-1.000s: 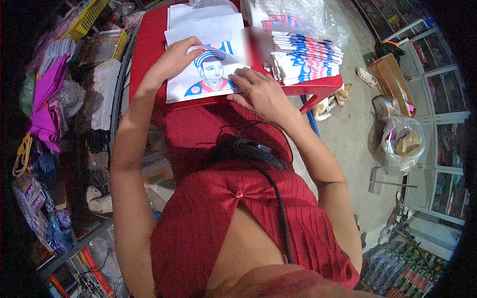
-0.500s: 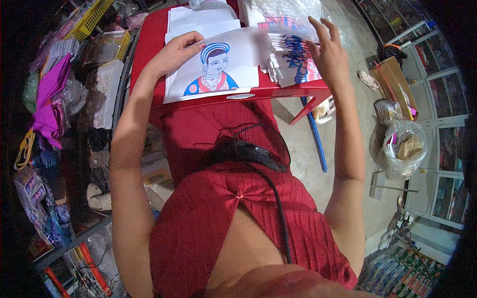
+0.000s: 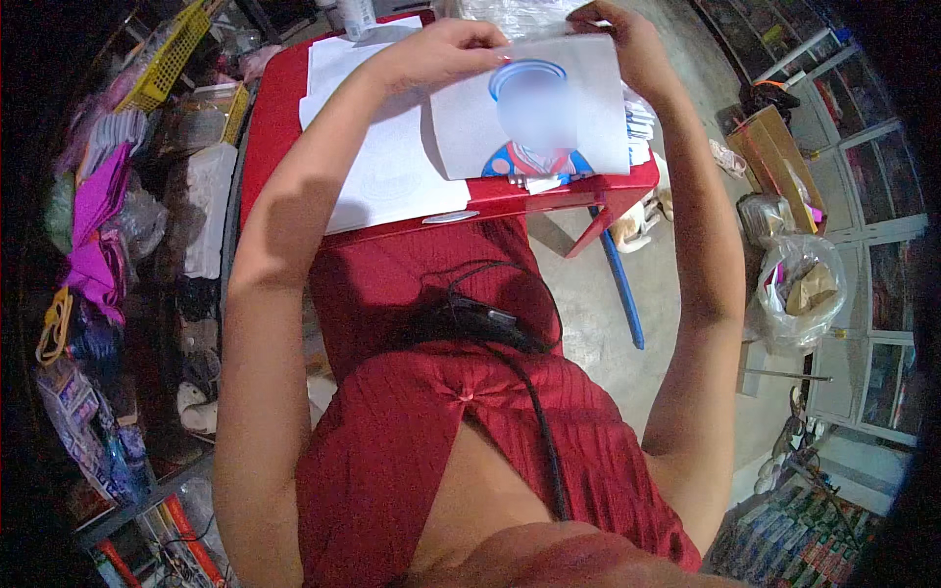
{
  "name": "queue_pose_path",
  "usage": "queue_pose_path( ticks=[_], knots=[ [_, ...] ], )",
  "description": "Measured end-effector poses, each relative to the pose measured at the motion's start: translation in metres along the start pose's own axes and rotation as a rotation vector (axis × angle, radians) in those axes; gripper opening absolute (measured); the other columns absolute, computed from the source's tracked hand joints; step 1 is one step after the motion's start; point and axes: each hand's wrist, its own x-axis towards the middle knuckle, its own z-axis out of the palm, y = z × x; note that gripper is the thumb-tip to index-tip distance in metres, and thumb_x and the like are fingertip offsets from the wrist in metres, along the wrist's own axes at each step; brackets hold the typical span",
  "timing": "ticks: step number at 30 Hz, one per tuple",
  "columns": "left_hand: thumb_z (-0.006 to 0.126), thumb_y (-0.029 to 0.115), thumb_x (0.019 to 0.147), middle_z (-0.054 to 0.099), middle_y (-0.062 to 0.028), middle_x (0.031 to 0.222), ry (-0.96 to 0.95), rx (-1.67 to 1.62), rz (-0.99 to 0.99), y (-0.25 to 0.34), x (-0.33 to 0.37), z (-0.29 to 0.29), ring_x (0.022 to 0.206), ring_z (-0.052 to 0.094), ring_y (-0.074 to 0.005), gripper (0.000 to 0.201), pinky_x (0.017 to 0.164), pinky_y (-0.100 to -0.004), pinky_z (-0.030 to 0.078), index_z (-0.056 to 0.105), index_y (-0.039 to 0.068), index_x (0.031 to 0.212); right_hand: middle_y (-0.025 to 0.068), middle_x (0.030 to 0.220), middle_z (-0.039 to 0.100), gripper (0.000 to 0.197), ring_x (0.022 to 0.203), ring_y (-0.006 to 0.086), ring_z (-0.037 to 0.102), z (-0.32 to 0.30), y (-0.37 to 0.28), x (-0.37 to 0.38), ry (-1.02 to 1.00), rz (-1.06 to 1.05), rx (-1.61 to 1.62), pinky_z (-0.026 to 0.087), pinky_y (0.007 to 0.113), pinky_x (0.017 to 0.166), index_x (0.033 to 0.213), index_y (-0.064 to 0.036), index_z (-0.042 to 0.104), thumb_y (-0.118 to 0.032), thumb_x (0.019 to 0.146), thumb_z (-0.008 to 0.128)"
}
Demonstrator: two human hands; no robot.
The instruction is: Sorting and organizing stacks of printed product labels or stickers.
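Observation:
A white sheet of paper [image 3: 456,127] printed with a coloured drawing of a figure in blue headwear is raised over the right part of the red table [image 3: 279,108]. My left hand [image 3: 451,54] pinches its upper left edge. At the upper right edge, the fingers of my right hand [image 3: 627,44] are closed on the sheet, partly hidden at the top. Behind it a pile of printed sheets [image 3: 639,127] shows at the table's right side. More white papers [image 3: 387,186] lie on the table to the left, the top one faintly marked.
A clear plastic wrapping [image 3: 524,15] lies at the far side of the table, and a white bottle [image 3: 359,18] stands at the far left. A crowded shelf with a yellow basket [image 3: 172,54] is on my left. On the floor at right are a cardboard box [image 3: 779,162] and a plastic bag [image 3: 804,289].
The sheet with the drawing has moved right, off the white papers and over the printed pile. My right hand, open before, has closed on its edge; my left hand has moved right with it.

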Motion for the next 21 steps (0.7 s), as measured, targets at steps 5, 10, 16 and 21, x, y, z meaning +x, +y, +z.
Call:
queue_pose_path(
  ticks=[5,10,16,21],
  knots=[
    [0.072,0.025,0.088,0.072,-0.0144,0.103,-0.014,0.371,0.076,-0.001,0.049,0.026,0.093,0.068,-0.0229,0.036,0.084,-0.0329,0.053,0.068,0.001,0.114,0.0147,0.092,0.074,0.012,0.085,0.0243,0.072,-0.009,-0.006,0.035,-0.017,-0.077,-0.166,0.057,0.035,0.075,0.098,0.0019,0.071,-0.006,0.090,0.068],
    [0.077,0.027,0.082,0.071,-0.0187,0.107,0.142,0.447,0.061,-0.020,0.066,0.037,0.098,0.069,-0.0314,0.048,0.088,-0.0386,0.054,0.065,0.000,0.120,0.0201,0.099,0.069,0.026,0.092,0.0342,0.070,0.010,-0.019,0.024,0.057,-0.287,-0.288,0.056,0.040,0.080,0.110,-0.0002,0.065,-0.012,0.087,0.069],
    [0.065,0.001,0.088,0.066,-0.0066,0.097,0.169,0.178,-0.092,-0.028,0.064,0.038,0.088,0.062,-0.0156,0.051,0.081,-0.0282,0.051,0.053,0.001,0.137,0.0168,0.131,0.053,0.069,0.121,0.0364,0.054,0.045,-0.037,-0.073,-0.145,-0.321,-0.650,0.045,0.049,0.099,0.136,-0.0129,0.050,-0.037,0.078,0.078],
    [0.069,0.024,0.086,0.071,-0.0195,0.104,0.188,0.490,0.087,-0.044,0.080,0.032,0.095,0.069,-0.0266,0.055,0.085,-0.0360,0.054,0.056,-0.008,0.129,0.0179,0.149,0.041,0.091,0.135,0.0359,0.044,0.056,-0.037,-0.094,-0.194,-0.286,-0.819,0.037,0.051,0.109,0.146,-0.0204,0.040,-0.046,0.070,0.082]
  ],
)
